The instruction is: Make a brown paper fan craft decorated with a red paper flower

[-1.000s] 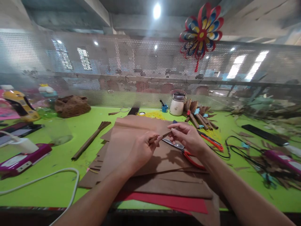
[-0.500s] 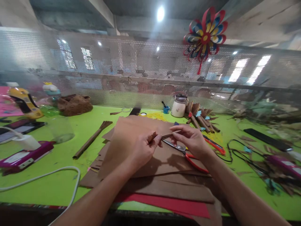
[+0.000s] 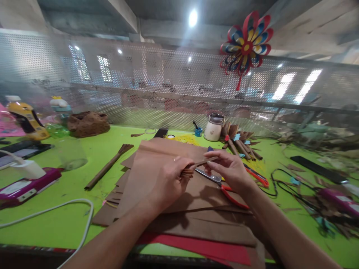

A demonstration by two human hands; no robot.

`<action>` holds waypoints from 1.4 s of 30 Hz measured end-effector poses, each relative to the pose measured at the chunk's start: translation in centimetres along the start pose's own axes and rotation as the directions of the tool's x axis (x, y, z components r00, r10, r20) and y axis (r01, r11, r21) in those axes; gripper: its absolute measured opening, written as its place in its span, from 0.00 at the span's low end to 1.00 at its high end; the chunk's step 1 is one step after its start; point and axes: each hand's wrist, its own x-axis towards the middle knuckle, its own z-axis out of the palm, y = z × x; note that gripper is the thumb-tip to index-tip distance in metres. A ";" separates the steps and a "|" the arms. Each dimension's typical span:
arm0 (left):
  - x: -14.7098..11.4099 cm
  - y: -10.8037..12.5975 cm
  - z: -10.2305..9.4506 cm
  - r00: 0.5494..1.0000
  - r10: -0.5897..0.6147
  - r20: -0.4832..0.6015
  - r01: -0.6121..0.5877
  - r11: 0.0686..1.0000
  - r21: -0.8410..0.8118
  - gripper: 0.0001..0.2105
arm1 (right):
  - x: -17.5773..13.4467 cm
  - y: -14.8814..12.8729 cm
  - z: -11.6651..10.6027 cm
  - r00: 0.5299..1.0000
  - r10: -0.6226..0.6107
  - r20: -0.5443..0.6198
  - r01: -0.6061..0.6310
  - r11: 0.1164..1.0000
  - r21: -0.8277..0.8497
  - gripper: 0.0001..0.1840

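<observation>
Over the stack of brown paper sheets (image 3: pixel 148 160), my left hand (image 3: pixel 171 181) is closed around a small folded bundle of brown paper. A narrow brown paper strip (image 3: pixel 201 163) sticks out of that bundle to the right. Its far end lies between the thumb and fingers of my right hand (image 3: pixel 234 170), which pinches it. Beneath my right hand are scissors (image 3: pixel 231 198) with red handles, their blades partly covered. Red paper (image 3: pixel 202 246) shows under the front of the stack.
A rolled brown paper tube (image 3: pixel 108 168) lies to the left. Behind stand a white jar (image 3: pixel 213 129), a blue pot (image 3: pixel 198 131) and paper bundles (image 3: pixel 244 144). A purple power strip (image 3: pixel 30 185) and white cable sit left; black cords (image 3: pixel 297 190) and a phone (image 3: pixel 318 168) lie right.
My left hand has turned, so the folded edges of the bundle now face right. The strip between my hands shows wider and slants up toward my right hand, which stays nearly in place.
</observation>
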 end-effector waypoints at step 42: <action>0.1 0.8 0.2 0.998 0.056 -0.021 -0.053 0.992 0.118 0.07 | 0.1 -0.2 0.7 0.995 0.082 -0.062 -0.068 0.976 0.206 0.12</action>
